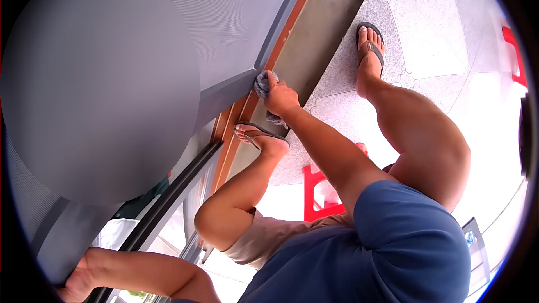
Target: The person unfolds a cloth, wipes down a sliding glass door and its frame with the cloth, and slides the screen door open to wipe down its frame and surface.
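Observation:
My right hand (281, 98) is closed round a bunched grey cloth (262, 85), part of which hangs below the palm. It presses the cloth against the lower corner of a grey-framed mesh screen panel (230, 87), beside a reddish-brown sill strip (276, 50). At the lower left, my left hand (81, 278) rests against the edge of the panel's frame. Its fingers are mostly hidden at the dark border of the view. A smooth grey round patch covers much of the panel.
My left foot (255, 134) in a flip-flop stands by the sill; my right foot (370, 50) stands on the patterned tile floor (424, 28). A red plastic stool (309, 193) is behind my right arm. A black rail (168, 199) runs along the lower left.

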{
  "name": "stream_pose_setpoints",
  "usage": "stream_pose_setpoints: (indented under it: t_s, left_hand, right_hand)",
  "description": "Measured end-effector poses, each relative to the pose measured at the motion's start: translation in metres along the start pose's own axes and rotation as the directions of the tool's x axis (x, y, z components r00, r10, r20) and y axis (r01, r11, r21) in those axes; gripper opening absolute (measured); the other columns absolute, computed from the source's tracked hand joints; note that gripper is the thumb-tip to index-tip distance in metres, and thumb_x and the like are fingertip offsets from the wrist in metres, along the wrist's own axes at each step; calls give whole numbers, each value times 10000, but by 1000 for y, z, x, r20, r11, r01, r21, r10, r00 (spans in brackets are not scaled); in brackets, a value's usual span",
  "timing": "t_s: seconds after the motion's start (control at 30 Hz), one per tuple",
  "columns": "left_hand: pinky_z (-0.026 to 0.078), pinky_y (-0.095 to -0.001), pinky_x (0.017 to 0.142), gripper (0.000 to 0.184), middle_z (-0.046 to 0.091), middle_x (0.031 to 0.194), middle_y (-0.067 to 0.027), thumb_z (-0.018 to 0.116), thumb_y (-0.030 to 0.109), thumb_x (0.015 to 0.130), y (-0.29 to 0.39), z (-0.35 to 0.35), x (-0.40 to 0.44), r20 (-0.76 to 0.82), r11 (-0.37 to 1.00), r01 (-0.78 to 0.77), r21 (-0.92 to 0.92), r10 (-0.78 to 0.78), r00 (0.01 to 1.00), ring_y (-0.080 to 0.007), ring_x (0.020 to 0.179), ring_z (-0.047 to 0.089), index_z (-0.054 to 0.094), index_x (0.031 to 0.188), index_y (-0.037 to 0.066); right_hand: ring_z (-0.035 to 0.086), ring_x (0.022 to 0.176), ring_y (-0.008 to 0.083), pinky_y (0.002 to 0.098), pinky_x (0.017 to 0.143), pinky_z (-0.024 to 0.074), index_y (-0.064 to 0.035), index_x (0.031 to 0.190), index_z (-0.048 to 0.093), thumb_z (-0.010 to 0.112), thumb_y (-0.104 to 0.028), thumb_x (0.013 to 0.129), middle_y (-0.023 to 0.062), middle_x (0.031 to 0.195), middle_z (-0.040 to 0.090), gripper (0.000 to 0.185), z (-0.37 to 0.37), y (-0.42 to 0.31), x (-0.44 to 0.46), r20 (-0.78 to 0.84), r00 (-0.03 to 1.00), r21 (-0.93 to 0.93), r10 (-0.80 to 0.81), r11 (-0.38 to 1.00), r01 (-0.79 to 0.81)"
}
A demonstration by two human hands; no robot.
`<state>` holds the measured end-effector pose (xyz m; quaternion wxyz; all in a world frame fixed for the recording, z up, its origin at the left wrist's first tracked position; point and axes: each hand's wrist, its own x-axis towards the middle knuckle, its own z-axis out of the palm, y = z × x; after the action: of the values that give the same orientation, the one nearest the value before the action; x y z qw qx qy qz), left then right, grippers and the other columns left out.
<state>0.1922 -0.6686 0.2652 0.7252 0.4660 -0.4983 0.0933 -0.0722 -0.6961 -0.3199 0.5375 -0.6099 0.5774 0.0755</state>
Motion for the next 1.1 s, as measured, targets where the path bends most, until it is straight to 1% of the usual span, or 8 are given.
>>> stream_pose_setpoints:
  t_s: [0.07,0.23,0.33,0.47,0.67,0.83,0.93,1.1]
  left_hand:
    - [498,-495,1048,360,699,1283,-195,671,233,921,0,4,-1,18,1000,-24,-18,24,1000,-355,1176,647,712,1202,12]
    - [459,-468,1141,414,676,1404,-180,686,246,1009,6,20,5,190,991,-28,-131,53,980,-315,1284,620,677,1335,-10]
    - [451,-433,1166,493,641,1483,-149,740,261,1003,-1,56,-18,289,968,-236,87,202,936,-273,1328,606,645,1414,6]
    - [481,-409,1113,471,662,1430,-154,734,274,979,-12,64,-25,180,953,-265,144,238,954,-259,1280,632,661,1367,16]
    - [527,-374,1034,440,692,1350,-161,724,293,945,-17,54,-18,65,967,-247,63,243,968,-238,1209,672,685,1297,32]
    - [564,-344,968,417,718,1284,-167,716,308,916,-16,48,-13,29,967,-254,25,253,967,-221,1149,704,705,1238,45]
    - [572,-323,961,444,713,1301,-158,739,323,919,-15,46,-9,52,969,-247,5,247,968,-187,1151,706,693,1260,42]
    - [575,-315,952,459,702,1318,-146,747,324,942,-14,42,0,74,967,-255,6,253,964,-183,1140,706,675,1283,26]
  right_hand:
    - [681,1214,402,482,1018,562,-186,1707,223,653,-151,911,233,1360,623,906,-20,8,17,-153,988,-106,-6,994,-10]
    - [683,1148,350,419,838,642,-11,1610,384,648,-93,948,377,1622,347,718,-58,15,73,-469,869,-378,-156,925,-38]
    - [700,1143,367,436,859,640,66,1530,436,683,-92,911,410,1662,257,685,-33,5,105,-181,952,-463,-247,875,139]
    - [661,1256,419,470,1025,569,43,1410,514,705,-155,870,354,1660,324,606,22,-17,76,-319,947,96,-33,993,67]
    - [666,1226,390,473,1009,560,-125,1399,609,710,-260,861,159,1411,645,564,67,0,27,54,973,108,-225,970,218]
    - [713,1115,388,478,963,580,-108,1259,693,724,-259,849,141,1310,698,438,26,6,-9,-369,928,232,-52,962,146]
    - [664,1214,419,501,1010,553,-66,1446,537,719,-201,841,203,1436,614,646,-7,15,21,-533,842,354,82,925,134]
    - [468,1487,420,465,1177,458,22,1651,264,743,-242,875,294,1710,284,949,20,12,83,-287,957,305,45,951,47]
